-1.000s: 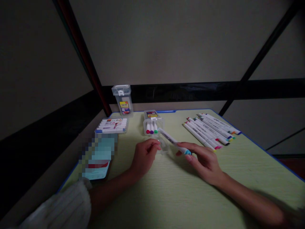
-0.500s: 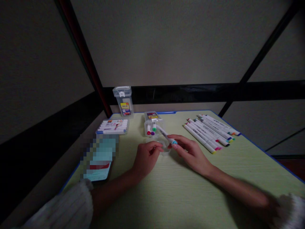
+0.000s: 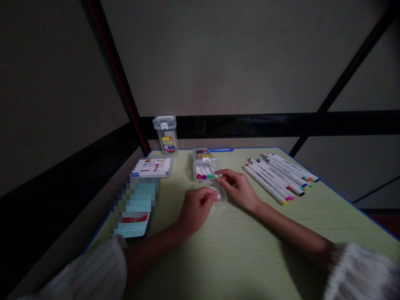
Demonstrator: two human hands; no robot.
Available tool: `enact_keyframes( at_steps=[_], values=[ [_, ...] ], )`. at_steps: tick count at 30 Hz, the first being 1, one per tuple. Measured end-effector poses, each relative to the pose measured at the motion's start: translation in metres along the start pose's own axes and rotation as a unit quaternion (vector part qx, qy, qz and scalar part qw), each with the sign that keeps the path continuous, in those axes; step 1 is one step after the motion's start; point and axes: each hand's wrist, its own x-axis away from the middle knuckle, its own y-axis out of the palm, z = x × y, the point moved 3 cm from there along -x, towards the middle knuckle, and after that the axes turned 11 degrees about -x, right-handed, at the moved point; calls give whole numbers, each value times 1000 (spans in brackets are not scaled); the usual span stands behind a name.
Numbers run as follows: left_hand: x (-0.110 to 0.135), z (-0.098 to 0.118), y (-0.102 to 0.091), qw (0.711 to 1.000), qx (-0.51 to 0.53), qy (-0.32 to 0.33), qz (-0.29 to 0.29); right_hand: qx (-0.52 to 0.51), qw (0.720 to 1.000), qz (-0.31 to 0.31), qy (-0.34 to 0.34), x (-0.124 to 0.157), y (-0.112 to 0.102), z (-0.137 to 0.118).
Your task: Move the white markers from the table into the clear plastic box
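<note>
A small clear marker box (image 3: 203,170) lies open on the green table (image 3: 237,258), holding markers with red, purple and green caps. My right hand (image 3: 239,188) reaches its pinched fingertips to the box's right side, closed on a white marker that is mostly hidden by the fingers. My left hand (image 3: 196,208) lies just in front, fingers curled on the edge of the box's clear lid (image 3: 219,195), which lies flat on the table between both hands.
A row of several white markers (image 3: 278,177) lies at the right back. A flat pack of markers (image 3: 151,166) and an upright clear case (image 3: 165,134) stand at the left back. A blurred-out flat object (image 3: 134,206) lies at the left edge. Dark rails cross behind.
My right hand carried the blue-capped marker from the table's middle back and left to the clear box, where it is now mostly out of sight. My left hand stayed by the lid.
</note>
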Motion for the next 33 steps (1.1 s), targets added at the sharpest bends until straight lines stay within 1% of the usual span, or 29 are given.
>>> enact_keyframes(
  at_steps=[4, 7, 9, 12, 14, 17, 20, 24, 25, 27, 30, 33],
  values=[
    [0, 1, 0, 1000, -6, -9, -5, -6, 1000, 19, 3, 0, 2, 10],
    [0, 1, 0, 1000, -5, -10, -9, 5, 1000, 23, 0, 2, 4, 12],
    [-1, 1, 0, 1000, -4, -5, -10, 33, 999, 16, -16, 3, 5, 10],
    [-1, -2, 1, 1000, -5, 8, -12, 73, 995, 13, -61, 5, 5, 6],
    [-1, -3, 1, 1000, -10, 14, -14, 73, 994, 21, -83, 6, 4, 4],
    [-2, -5, 2, 1000, -16, 13, -17, 54, 993, 35, -95, 9, 1, 3],
    [-2, -6, 2, 1000, -20, 9, -16, 68, 992, 35, -101, 14, -6, 0],
    [-2, -7, 2, 1000, -18, 9, -18, 144, 985, 24, -93, 24, -24, -6],
    [-2, -7, 2, 1000, -17, 9, -18, 161, 983, 13, -89, 26, -29, -6],
    [-2, -6, 1, 1000, -15, 8, -17, 193, 978, -19, -81, 32, -37, -4],
    [-3, -5, 0, 1000, -12, -1, -23, 236, 970, -11, -61, 39, -47, 2],
    [-4, -3, 0, 1000, -7, -12, -28, 286, 957, -36, -36, 41, -49, 9]
  ],
)
